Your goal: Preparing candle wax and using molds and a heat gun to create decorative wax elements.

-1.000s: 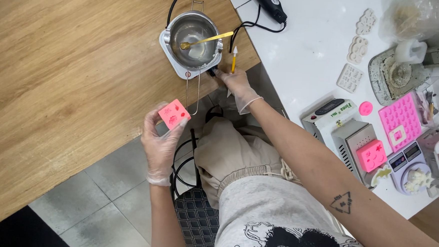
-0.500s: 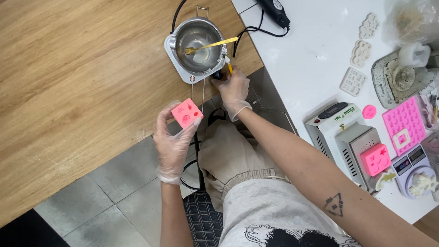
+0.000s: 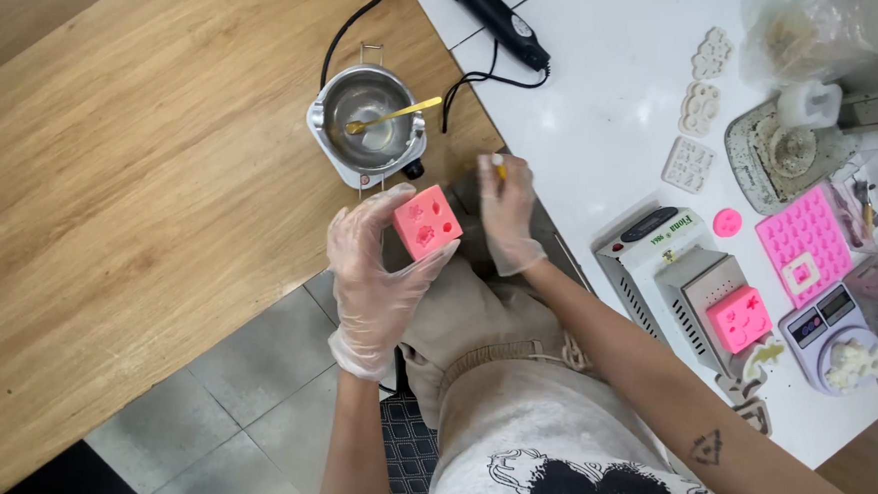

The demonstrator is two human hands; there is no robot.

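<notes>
a: where's the pink mold block?

b: in the left hand, gloved, fingers curled round its lower sides with the thumb up by the top left corner. it's held in the air over the lap, just off the edge of the wooden tabletop, cavity face up.

a: and the right hand?

b: just beside the block, to its right, also gloved. it's pinched shut on a small yellow-handled tool, of which only the tip end shows above the fingers.

a: how many pink molds do you count?

b: four pink things besides the held one: a second pink block sitting on a grey box-shaped machine, a large flat pink tray mold with a little white frame on it, and a small round pink disc. so two blocks, one tray, one disc.

a: white ones?

b: three white molds in a row on the white tabletop.

a: what's nearest beyond the hands?

b: one metal pot on a small white hot plate, near the wooden tabletop's edge, with one gold spoon resting in it. a black corded tool lies further up, and one small scale sits at the far right.
</notes>
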